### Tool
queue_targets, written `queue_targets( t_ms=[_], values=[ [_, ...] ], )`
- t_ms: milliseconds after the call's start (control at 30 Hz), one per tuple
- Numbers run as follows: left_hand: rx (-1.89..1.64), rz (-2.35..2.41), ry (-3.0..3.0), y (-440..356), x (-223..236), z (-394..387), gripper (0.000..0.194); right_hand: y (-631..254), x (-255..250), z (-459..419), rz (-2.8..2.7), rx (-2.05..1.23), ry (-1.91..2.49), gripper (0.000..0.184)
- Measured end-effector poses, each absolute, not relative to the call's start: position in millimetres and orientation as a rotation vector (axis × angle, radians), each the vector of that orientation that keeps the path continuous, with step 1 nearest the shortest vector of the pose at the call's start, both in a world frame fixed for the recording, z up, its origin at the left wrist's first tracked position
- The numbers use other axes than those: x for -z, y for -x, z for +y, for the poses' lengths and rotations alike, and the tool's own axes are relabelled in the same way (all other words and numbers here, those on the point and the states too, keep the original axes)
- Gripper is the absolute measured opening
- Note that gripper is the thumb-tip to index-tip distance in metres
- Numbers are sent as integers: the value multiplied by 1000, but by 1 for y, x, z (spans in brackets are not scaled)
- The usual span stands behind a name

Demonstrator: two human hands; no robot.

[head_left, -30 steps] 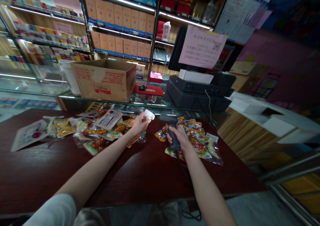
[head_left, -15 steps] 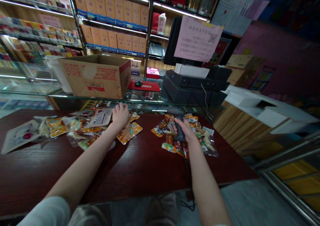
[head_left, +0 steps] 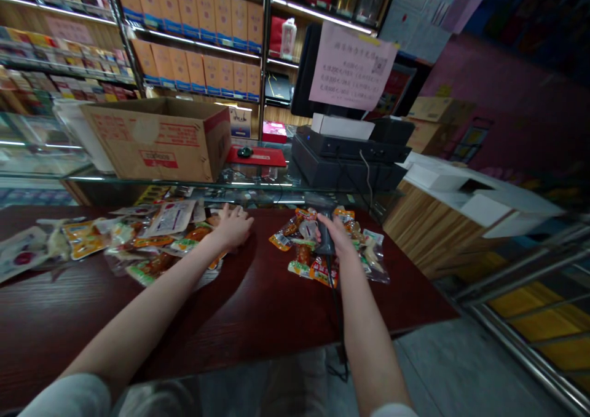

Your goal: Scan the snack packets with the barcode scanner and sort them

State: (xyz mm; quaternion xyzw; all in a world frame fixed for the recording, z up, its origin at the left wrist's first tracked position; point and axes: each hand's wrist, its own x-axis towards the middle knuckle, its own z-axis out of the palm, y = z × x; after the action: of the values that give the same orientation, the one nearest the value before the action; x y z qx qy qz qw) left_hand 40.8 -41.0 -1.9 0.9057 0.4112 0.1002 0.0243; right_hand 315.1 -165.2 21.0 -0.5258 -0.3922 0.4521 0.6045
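My left hand (head_left: pixel 233 227) rests palm down on the right end of a spread of snack packets (head_left: pixel 152 238) on the dark red counter (head_left: pixel 258 306). Its fingers curl over an orange packet; whether they grip it is hidden. My right hand (head_left: pixel 334 235) is closed round the handle of a dark barcode scanner (head_left: pixel 324 238), whose cable (head_left: pixel 336 318) runs back toward me. The scanner sits above a smaller heap of orange and clear packets (head_left: pixel 341 251) on the right side of the counter.
Behind the counter a glass shelf carries a big cardboard box (head_left: pixel 157 137), a red mat with a mouse (head_left: pixel 255 154) and a black till with a screen and pink notice (head_left: pixel 350 66). Stocked shelves (head_left: pixel 198 29) fill the back wall. A white-topped wooden counter (head_left: pixel 461 202) stands to the right.
My left hand held a small white packet up in the air; it has dropped onto the left pile and slid a little right. My view drifted right; the right hand kept the scanner.
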Motion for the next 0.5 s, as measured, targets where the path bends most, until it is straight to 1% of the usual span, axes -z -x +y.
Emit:
queue_targets(
  t_ms=[33,100,167,267,367,500],
  values=[
    [-458,1219,-2757,-53,4,-46,28,-314,-21,-165,-908,-1051,1208,44],
    [-591,1131,-2559,-82,11,-53,30,-311,-21,-165,-912,-1057,1194,44],
    [-589,1051,-2356,-110,20,-55,30,-308,-21,-164,-930,-1062,1189,43],
    [-595,1129,-2033,-138,31,-50,27,-305,-19,-162,-968,-1077,1181,44],
    [-633,1145,-1865,-144,37,-39,30,-306,-17,-162,-982,-1106,1156,44],
    [-782,1089,-1691,-133,38,-27,19,-307,-14,-163,-986,-1172,1105,42]
  ],
)
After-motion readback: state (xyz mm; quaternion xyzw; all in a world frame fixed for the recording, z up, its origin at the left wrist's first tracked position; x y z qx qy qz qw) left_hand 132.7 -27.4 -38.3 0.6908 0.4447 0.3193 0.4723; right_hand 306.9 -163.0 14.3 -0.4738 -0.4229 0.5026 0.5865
